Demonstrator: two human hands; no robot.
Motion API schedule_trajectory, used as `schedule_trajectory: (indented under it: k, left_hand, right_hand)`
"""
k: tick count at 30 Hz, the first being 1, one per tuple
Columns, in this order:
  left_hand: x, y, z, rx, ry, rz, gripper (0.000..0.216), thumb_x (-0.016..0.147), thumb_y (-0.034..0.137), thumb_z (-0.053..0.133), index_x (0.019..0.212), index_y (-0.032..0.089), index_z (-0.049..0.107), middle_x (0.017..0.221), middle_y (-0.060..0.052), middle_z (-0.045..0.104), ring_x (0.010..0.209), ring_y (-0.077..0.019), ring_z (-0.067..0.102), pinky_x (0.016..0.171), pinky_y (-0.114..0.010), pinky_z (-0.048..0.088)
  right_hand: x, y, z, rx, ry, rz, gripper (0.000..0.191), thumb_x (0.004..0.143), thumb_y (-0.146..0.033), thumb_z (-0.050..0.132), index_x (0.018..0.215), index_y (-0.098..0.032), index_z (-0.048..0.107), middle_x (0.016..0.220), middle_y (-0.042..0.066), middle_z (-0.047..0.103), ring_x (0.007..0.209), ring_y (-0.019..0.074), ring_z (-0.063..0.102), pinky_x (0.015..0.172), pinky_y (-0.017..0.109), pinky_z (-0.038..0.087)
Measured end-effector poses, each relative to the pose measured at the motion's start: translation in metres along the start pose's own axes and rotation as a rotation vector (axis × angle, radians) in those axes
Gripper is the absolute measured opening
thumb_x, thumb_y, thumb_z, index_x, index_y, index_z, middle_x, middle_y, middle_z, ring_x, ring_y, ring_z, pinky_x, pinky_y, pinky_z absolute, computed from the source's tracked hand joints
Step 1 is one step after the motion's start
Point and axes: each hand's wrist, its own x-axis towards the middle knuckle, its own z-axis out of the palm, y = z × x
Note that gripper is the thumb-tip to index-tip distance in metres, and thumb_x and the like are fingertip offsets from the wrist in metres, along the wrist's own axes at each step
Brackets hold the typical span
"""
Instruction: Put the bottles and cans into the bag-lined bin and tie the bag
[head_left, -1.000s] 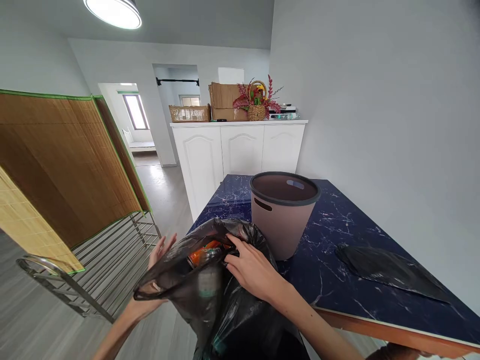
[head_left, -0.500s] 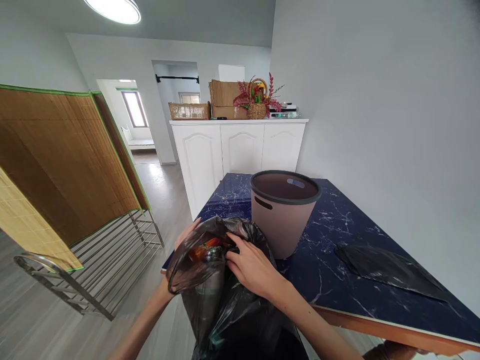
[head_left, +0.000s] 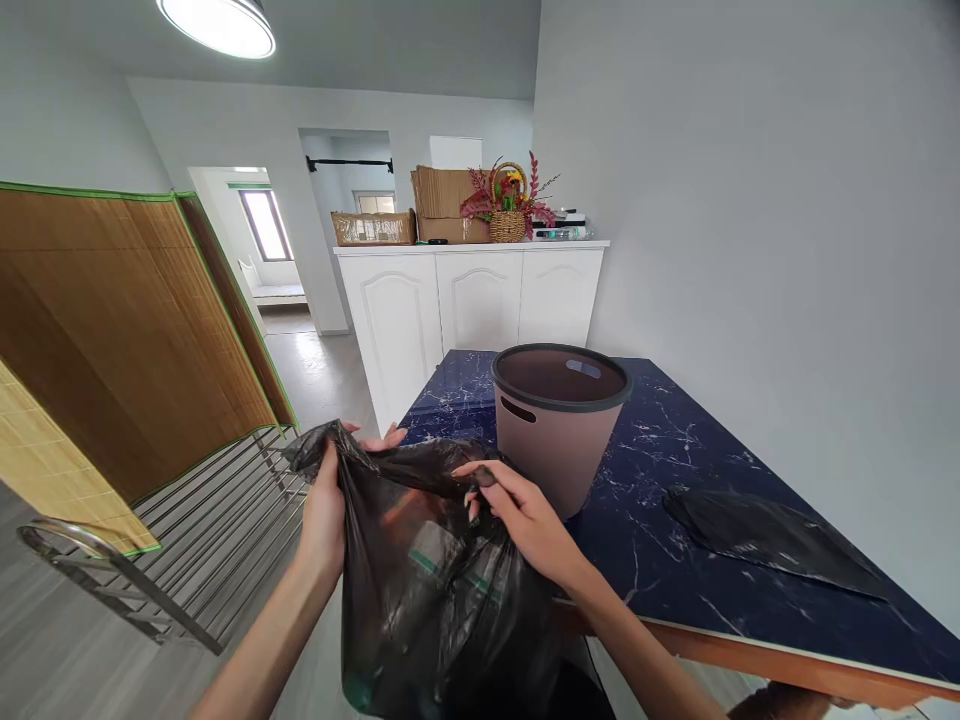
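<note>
A filled black plastic garbage bag (head_left: pixel 442 600) hangs in front of the table, with bottle-like shapes showing dimly through its thin film. My left hand (head_left: pixel 327 500) grips the bag's upper left edge, bunching the plastic between thumb and fingers. On the right side of the mouth, my right hand (head_left: pixel 517 505) pinches a gathered bit of the rim. The bag's opening is drawn nearly flat between the two hands. Just behind my right hand stands a brownish-pink trash can (head_left: pixel 559 440) with a dark rim and cut-out handles, upright on the table.
The dark blue marbled table (head_left: pixel 675 450) carries a folded black plastic bag (head_left: pixel 772 540) on its right. To the left stands a metal rack (head_left: pixel 217 550) draped with a bamboo mat (head_left: pixel 127 330). A white cabinet (head_left: pixel 480 300) with boxes and a flower basket (head_left: pixel 508 220) stands behind.
The bag's mouth, open with its contents visible before, is now pulled flat. My left hand has lifted its edge up and left, and my right hand has come out onto the rim.
</note>
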Motion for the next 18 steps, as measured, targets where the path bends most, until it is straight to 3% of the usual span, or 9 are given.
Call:
schedule_trajectory:
  k: [2,4,6,9,13,18]
  left_hand:
    - [0.004,0.007,0.007,-0.155,-0.075,-0.020,0.024,0.092,0.040,0.083,0.098,0.025,0.064,0.053,0.012,0.053,0.058,-0.0114,0.065,0.088,-0.029,0.063]
    - [0.009,0.011,0.011,-0.242,-0.156,-0.041,0.020,0.095,0.032,0.080,0.092,0.023,0.063,0.049,0.014,0.041,0.041,-0.0058,0.045,0.068,-0.019,0.060]
    - [0.015,0.012,0.012,-0.248,-0.213,-0.052,0.022,0.093,0.030,0.082,0.088,0.021,0.062,0.049,0.013,0.038,0.037,-0.0043,0.033,0.046,-0.014,0.046]
    - [0.026,0.010,0.013,-0.153,-0.257,-0.038,0.024,0.088,0.031,0.084,0.086,0.020,0.063,0.049,0.012,0.037,0.036,-0.0048,0.027,0.035,-0.016,0.030]
    - [0.041,0.011,0.019,0.035,-0.296,0.010,0.018,0.088,0.033,0.076,0.089,0.022,0.063,0.049,0.012,0.033,0.037,-0.0065,0.023,0.036,-0.018,0.027]
    - [0.060,0.020,0.041,0.277,-0.295,0.094,0.010,0.092,0.031,0.063,0.091,0.022,0.060,0.051,0.012,0.029,0.038,-0.0071,0.023,0.040,-0.018,0.025]
  right_hand:
    - [0.002,-0.002,-0.003,0.228,0.057,0.042,0.039,0.109,-0.055,0.049,0.103,-0.022,0.067,0.094,0.004,0.070,0.077,0.0151,0.063,0.074,0.029,0.050]
    - [0.003,-0.003,-0.006,0.427,0.119,0.056,0.040,0.107,-0.059,0.054,0.096,-0.021,0.064,0.075,-0.001,0.063,0.064,0.0123,0.052,0.065,0.026,0.044]
    - [0.004,-0.003,-0.009,0.571,0.140,0.061,0.038,0.106,-0.058,0.058,0.097,-0.021,0.063,0.062,-0.009,0.048,0.054,0.0094,0.036,0.065,0.026,0.045]
    - [0.008,-0.004,-0.015,0.638,0.097,0.045,0.035,0.106,-0.056,0.060,0.102,-0.021,0.062,0.062,-0.013,0.029,0.052,0.0082,0.019,0.071,0.028,0.051]
    - [0.018,-0.002,-0.019,0.417,0.067,0.001,0.038,0.107,-0.060,0.053,0.104,-0.023,0.058,0.068,-0.012,0.025,0.052,0.0090,0.019,0.058,0.028,0.052]
    - [0.031,0.001,-0.017,-0.201,0.157,-0.182,0.037,0.113,-0.049,0.037,0.083,-0.027,0.038,0.068,-0.008,0.029,0.055,0.0123,0.028,0.052,0.026,0.035]
